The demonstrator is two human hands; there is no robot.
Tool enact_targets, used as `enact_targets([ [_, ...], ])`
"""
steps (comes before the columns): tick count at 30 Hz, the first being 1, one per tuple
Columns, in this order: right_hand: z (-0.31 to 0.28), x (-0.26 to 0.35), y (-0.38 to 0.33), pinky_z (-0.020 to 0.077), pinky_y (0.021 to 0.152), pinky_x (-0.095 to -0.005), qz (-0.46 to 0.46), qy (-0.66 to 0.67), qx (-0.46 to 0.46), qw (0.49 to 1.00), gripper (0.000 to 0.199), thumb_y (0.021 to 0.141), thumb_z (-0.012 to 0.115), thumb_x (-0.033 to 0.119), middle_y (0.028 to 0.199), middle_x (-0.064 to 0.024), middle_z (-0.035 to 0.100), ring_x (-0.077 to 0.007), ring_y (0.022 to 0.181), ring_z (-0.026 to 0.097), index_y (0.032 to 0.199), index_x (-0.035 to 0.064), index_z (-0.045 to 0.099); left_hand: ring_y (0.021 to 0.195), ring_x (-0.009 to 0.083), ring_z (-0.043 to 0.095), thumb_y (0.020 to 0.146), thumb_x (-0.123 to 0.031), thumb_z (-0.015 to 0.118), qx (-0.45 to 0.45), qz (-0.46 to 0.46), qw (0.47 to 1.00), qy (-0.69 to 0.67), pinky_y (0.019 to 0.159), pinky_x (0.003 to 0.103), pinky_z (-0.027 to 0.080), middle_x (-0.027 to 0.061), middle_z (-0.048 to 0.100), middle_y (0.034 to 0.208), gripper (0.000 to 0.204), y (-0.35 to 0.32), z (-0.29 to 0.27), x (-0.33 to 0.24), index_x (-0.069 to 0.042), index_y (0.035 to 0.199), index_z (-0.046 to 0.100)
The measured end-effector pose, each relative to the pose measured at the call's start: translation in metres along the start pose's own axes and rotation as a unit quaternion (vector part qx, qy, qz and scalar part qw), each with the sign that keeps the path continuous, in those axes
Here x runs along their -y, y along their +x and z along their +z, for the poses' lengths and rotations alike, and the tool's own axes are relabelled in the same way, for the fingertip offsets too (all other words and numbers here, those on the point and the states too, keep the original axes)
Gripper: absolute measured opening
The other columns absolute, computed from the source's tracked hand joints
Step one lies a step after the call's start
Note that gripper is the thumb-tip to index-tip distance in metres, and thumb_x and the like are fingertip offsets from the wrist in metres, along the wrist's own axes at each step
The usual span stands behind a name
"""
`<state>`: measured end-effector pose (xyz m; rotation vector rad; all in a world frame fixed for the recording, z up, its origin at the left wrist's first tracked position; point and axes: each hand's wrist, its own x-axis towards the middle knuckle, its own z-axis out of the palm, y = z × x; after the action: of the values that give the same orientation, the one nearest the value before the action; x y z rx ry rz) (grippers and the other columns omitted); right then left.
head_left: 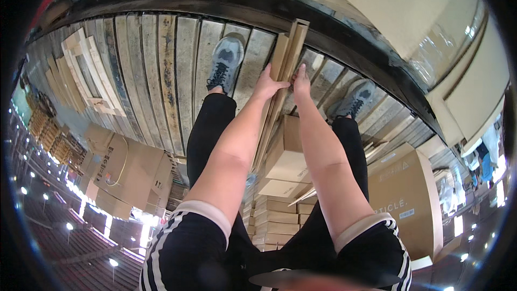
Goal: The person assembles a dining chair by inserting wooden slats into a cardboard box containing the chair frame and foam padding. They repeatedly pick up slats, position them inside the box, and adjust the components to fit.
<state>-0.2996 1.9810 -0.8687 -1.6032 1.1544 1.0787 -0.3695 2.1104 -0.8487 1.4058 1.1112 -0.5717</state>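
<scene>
Cardboard strip (293, 48), long, narrow and folded, runs between your shoes in the head view, its far end up by the dark beam (210, 1) and its near length passing back between your forearms. Your left hand (271, 83) is at the strip's left side, partly open, fingers pointing forward and thumb laid across toward the strip. Your right hand (300, 82) is just beside it on the right, fingers loosely bent with the tips near the strip's edge. Both hands are close together at about the same point along its length; you cannot tell from here whether either one has a firm hold.

Under you is a floor (126, 54) of worn wooden planks. Your left shoe (226, 62) stands to the left of the strip, your right shoe (355, 99) to its right. Well to the left lies a pale wooden frame (82, 56), with brown cartons (132, 164) behind it, a pale cord looped over one. Nearer your legs, a box (291, 161) sits beside the strip, with stacked boxes (274, 220) beyond. A tall carton (401, 199) stands to the right of your right arm, and a large taped panel (398, 8) fills the upper right.
</scene>
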Motion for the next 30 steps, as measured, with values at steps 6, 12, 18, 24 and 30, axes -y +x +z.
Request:
enact_targets([
  [6,0.015,-0.028,-0.004,0.0522,0.101,-0.0409,-0.088,-0.067,0.044,0.993,0.063,0.113,0.055,0.056,0.122,-0.0136,0.071,-0.0269,0.114,0.067,0.142,0.0008,0.062,0.132,0.0353,0.066,0.066,-0.025,0.105,0.085,-0.083,0.993,0.008,0.114,0.043,0.049,0.0215,0.068,0.144,0.127,0.019,-0.020,0.014,-0.002,0.167,0.030],
  [12,0.005,-0.012,-0.118,0.0484,0.105,-0.0378,-0.116,-0.036,0.190,0.974,0.050,0.112,0.063,0.047,0.118,-0.0083,0.067,-0.0181,0.111,0.061,0.134,0.0034,0.052,0.122,0.0254,0.071,0.069,-0.031,0.104,0.188,-0.042,0.981,-0.005,0.107,0.040,0.054,0.0118,0.076,0.131,0.088,-0.021,-0.078,-0.016,-0.003,0.143,0.066],
  [18,0.022,0.100,-0.254,0.0470,0.116,-0.0458,-0.326,-0.191,0.273,0.885,0.065,0.104,0.076,0.045,0.157,-0.0224,0.050,-0.0313,0.146,0.050,0.146,0.0033,0.049,0.114,0.0143,0.070,0.110,-0.034,0.068,0.022,0.039,0.972,-0.232,0.101,0.034,0.055,0.0073,0.076,0.127,0.044,-0.134,-0.151,-0.150,-0.002,0.140,0.067],
  [24,0.030,0.193,-0.319,0.0396,0.124,-0.0460,-0.353,-0.271,0.426,0.788,0.117,0.067,0.105,0.047,0.157,-0.0120,0.053,-0.0276,0.147,0.050,0.159,0.0049,0.045,0.099,0.0124,0.068,0.111,-0.039,0.066,-0.051,0.213,0.940,-0.263,0.090,0.032,0.054,0.0067,0.078,0.113,0.045,-0.187,-0.222,-0.374,0.001,0.131,0.072],
  [30,0.077,0.291,-0.353,0.0505,0.111,-0.0441,-0.432,0.000,0.244,0.868,0.088,0.087,0.090,0.044,0.141,-0.0122,0.063,-0.0250,0.129,0.060,0.153,-0.0009,0.054,0.131,0.0320,0.065,0.105,-0.048,0.069,-0.093,0.418,0.859,-0.279,0.115,0.037,0.047,0.0247,0.069,0.137,0.082,-0.204,-0.271,-0.583,0.008,0.160,0.041],
])
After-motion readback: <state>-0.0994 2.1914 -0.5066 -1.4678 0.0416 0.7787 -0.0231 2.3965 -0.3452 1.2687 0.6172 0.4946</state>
